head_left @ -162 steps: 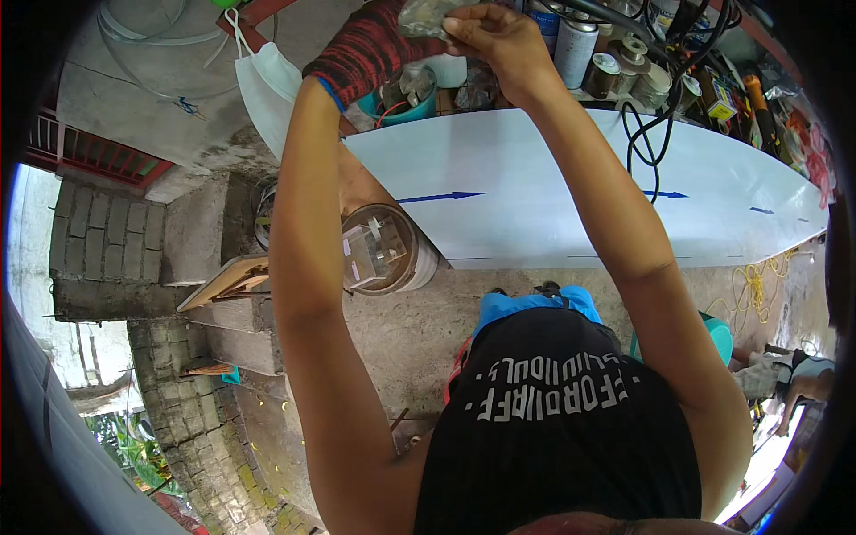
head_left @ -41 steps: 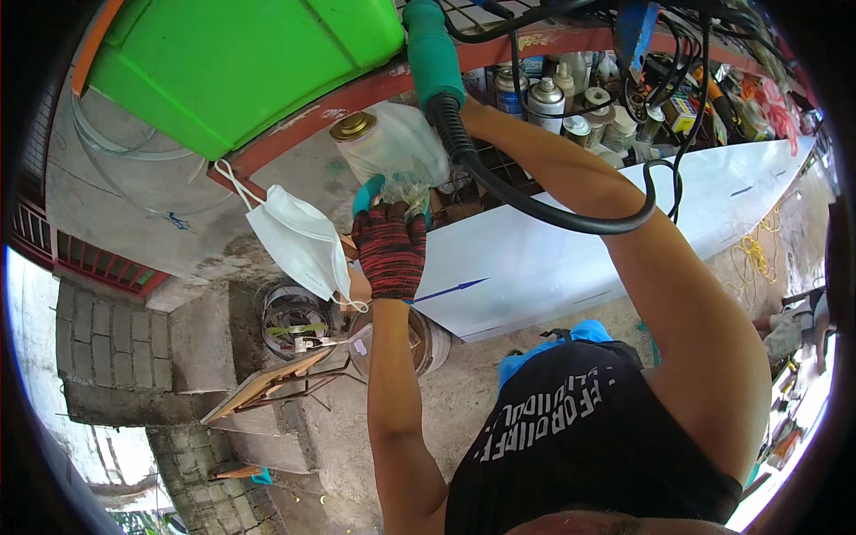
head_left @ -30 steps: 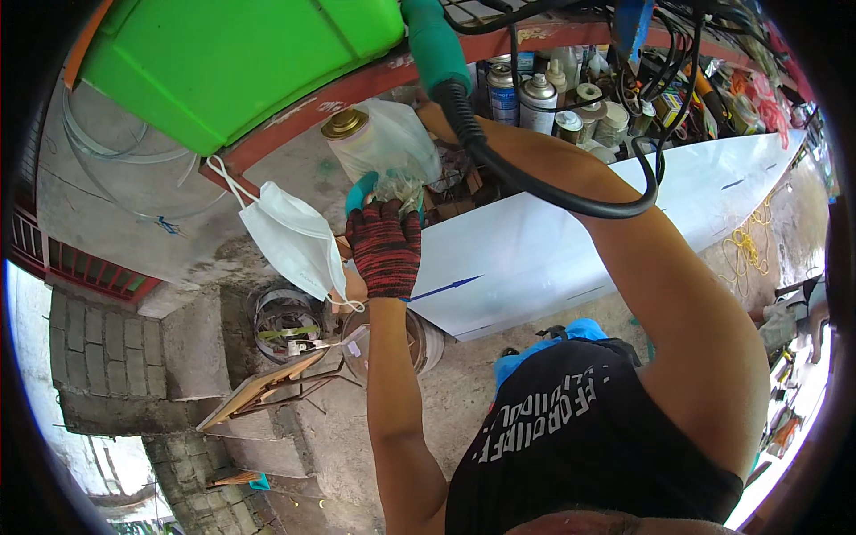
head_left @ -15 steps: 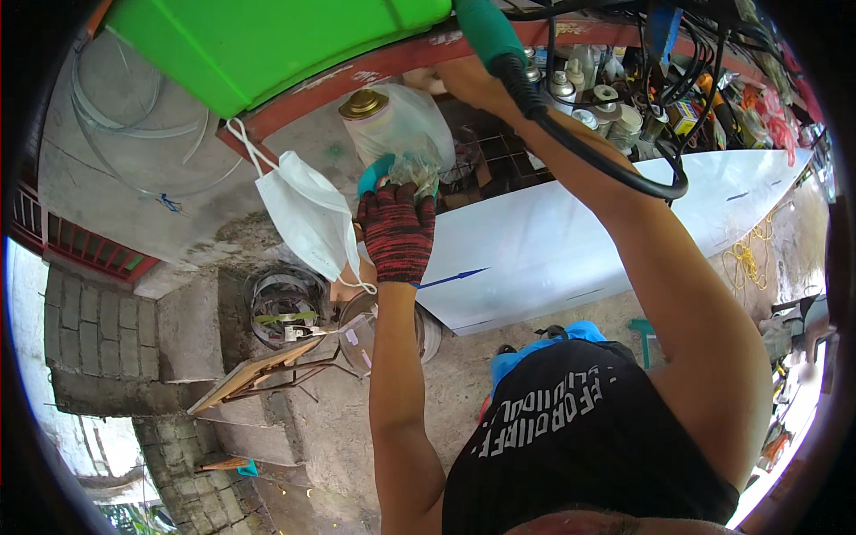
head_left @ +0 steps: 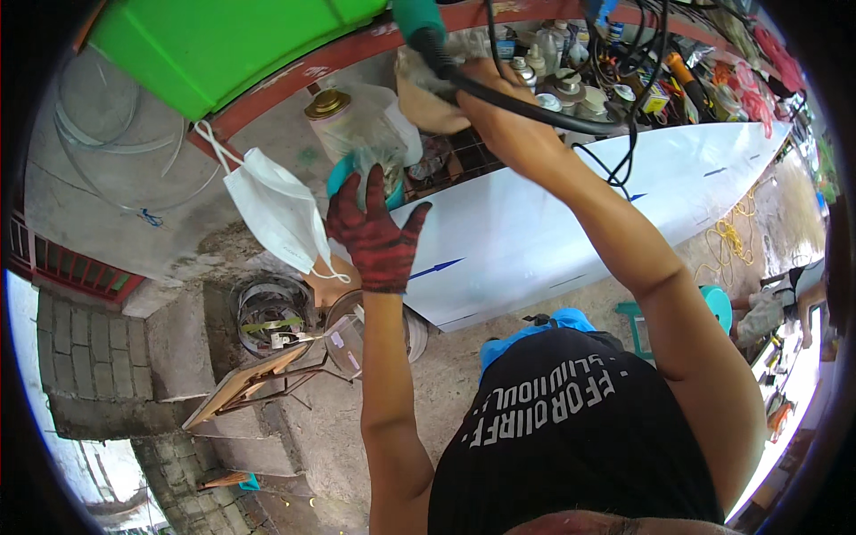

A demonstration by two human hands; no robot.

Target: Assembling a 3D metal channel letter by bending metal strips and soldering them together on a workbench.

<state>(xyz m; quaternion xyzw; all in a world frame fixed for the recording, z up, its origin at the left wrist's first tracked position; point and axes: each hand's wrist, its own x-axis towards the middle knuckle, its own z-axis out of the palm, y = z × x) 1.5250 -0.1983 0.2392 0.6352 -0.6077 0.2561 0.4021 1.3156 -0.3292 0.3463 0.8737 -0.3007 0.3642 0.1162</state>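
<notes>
My left hand (head_left: 379,234), in a red and black knit glove, is open, with its fingers spread at the near rim of a teal round tub (head_left: 340,171). A crumpled clear plastic bag (head_left: 373,162) sits in the tub. My bare right hand (head_left: 495,100) is closed at the edge of a tan, soft-looking thing (head_left: 430,109) whose kind I cannot make out. A black cable (head_left: 535,113) with a teal sleeve (head_left: 417,20) crosses in front and partly hides these fingers. Behind the tub stands a pale container with a gold-coloured lid (head_left: 326,104).
A white face mask (head_left: 275,207) hangs at the left beneath a green bin (head_left: 223,58) and a red frame bar (head_left: 299,67). A long white pointed panel (head_left: 571,209) lies to the right. Bottles and cans (head_left: 571,89) crowd the back. A teal stool (head_left: 716,308) stands at right.
My left hand's fingers have spread and come off the plastic bag. My right hand has drawn nearer, and the tan thing now shows beside it. The whole view has shifted slightly.
</notes>
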